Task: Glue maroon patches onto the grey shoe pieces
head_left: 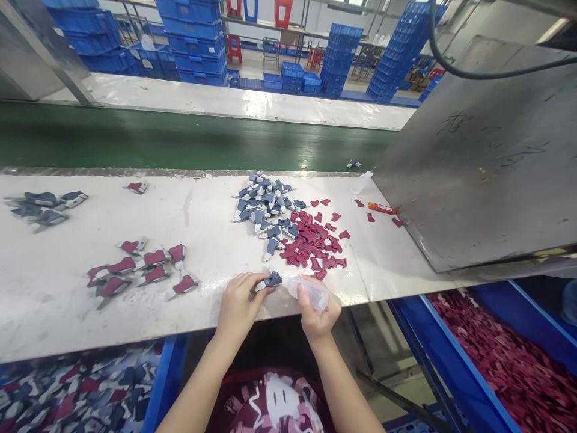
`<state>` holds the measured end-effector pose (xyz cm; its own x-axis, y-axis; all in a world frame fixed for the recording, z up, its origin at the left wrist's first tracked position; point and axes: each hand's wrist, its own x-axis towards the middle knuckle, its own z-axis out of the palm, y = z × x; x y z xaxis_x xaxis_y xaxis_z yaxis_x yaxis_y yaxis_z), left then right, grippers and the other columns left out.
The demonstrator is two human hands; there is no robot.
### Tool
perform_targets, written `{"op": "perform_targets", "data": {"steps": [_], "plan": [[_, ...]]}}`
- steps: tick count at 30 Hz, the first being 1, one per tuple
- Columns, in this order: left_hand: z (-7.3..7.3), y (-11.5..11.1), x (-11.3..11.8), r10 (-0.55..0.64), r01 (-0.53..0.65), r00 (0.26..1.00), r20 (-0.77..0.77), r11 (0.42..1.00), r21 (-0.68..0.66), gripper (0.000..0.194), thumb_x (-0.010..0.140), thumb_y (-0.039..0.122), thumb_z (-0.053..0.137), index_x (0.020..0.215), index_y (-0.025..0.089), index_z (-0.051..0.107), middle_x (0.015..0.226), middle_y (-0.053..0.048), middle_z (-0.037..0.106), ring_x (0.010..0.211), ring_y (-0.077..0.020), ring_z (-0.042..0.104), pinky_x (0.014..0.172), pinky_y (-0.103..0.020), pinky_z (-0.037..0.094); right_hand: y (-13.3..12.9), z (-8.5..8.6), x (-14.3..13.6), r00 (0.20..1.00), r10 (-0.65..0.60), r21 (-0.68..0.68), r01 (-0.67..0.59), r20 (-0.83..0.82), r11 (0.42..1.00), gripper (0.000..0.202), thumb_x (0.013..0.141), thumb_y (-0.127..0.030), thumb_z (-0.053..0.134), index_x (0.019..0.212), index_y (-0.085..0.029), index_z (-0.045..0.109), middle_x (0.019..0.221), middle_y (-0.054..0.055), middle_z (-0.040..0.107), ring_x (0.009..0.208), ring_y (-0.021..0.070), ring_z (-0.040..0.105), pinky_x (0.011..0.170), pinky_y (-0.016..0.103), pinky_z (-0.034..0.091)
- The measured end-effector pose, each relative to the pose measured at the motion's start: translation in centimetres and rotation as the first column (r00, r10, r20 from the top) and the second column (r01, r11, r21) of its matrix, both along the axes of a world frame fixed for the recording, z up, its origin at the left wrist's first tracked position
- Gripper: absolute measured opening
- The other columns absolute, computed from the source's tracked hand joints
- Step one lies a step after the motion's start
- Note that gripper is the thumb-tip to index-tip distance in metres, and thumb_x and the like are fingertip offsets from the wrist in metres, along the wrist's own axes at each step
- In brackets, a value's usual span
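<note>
Near the front edge of the white table [211, 222], my left hand [238, 300] pinches a dark blue and white plastic part [272, 279]. My right hand [319, 316] is wrapped round a translucent squeeze bottle [311, 292], its tip pointing left at the held part. Just beyond my hands lies a pile of blue and white parts [265, 201], and a pile of flat maroon pieces [309, 237] touches its right side. To the left, several parts with maroon tops [155, 258] lie in a loose group. Farther left sit several blue and grey parts [42, 204].
A green conveyor belt [202, 141] runs behind the table. A metal box [496, 156] stands at the right, near a red-orange tool [381, 208] and a small white bottle [362, 182]. Blue bins hold maroon pieces [509, 361] at lower right and mixed parts [76, 391] at lower left.
</note>
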<state>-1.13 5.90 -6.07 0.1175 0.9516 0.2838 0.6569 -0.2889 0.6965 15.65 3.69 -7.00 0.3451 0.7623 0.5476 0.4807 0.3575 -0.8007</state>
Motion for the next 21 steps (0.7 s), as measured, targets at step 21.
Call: {"op": "perform_targets", "data": {"steps": [21], "plan": [[-0.03,-0.04,-0.04,-0.006,0.006,1.0,-0.007,1.0,0.011,0.014,0.084,0.026,0.07,0.097,0.022,0.07,0.087,-0.002,0.073,0.073,-0.0182,0.063,0.072,-0.032,0.048,-0.5,-0.35,0.38,0.994,-0.108,0.03,0.109,-0.018,0.994,0.014,0.087,-0.027,0.064,0.091,-0.017,0.073,0.082,0.008,0.076,0.07,0.0237,0.074,0.064,0.034,0.06]]}}
